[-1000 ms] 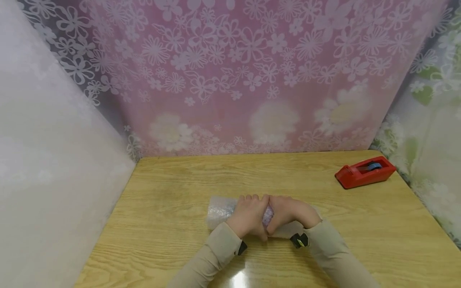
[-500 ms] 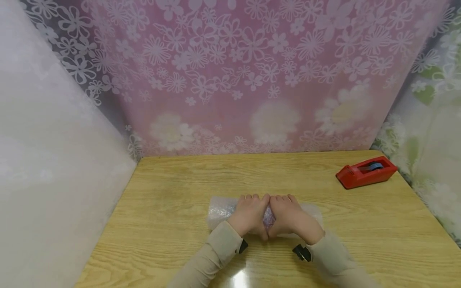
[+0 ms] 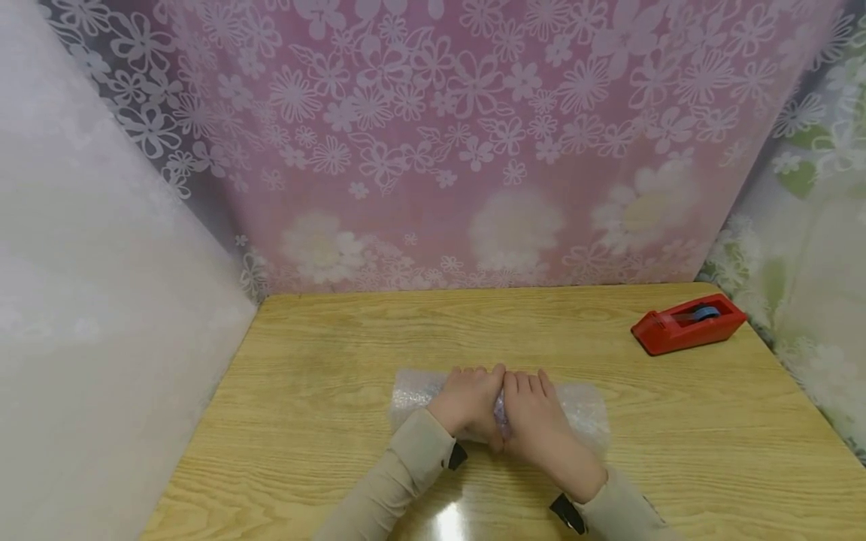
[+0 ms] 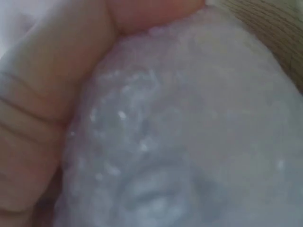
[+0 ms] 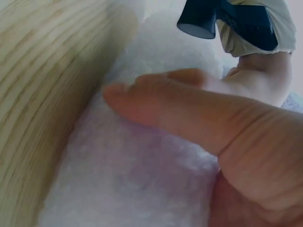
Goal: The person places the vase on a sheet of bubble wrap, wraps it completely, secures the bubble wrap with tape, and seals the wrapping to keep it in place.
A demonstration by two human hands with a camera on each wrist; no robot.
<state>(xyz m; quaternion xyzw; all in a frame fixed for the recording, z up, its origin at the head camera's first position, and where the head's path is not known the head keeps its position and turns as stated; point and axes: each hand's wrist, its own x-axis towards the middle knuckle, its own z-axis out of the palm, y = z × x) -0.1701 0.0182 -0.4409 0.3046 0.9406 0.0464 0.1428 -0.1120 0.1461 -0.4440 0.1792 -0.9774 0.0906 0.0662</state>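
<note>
A roll of bubble wrap [image 3: 585,415] lies crosswise on the table, with something purplish showing through its middle. My left hand [image 3: 470,406] grips it just left of centre, fingers over the far side and thumb on the near side. Right beside it, my right hand [image 3: 537,421] grips the same roll, and the two hands touch or nearly touch. In the left wrist view the clear bubble wrap [image 4: 189,118] fills most of the frame. The right wrist view shows the right thumb [image 5: 175,109] lying across the wrapped roll. What is inside is blurred by the wrap.
A red tape dispenser [image 3: 688,323] with a roll of tape stands at the back right of the wooden table [image 3: 325,338]. A pink floral curtain [image 3: 433,150] hangs behind the table, and pale sheets flank it on both sides.
The right wrist has swung down toward the near side and the right hand has turned, baring more of the roll's right end. The left hand has stayed in place.
</note>
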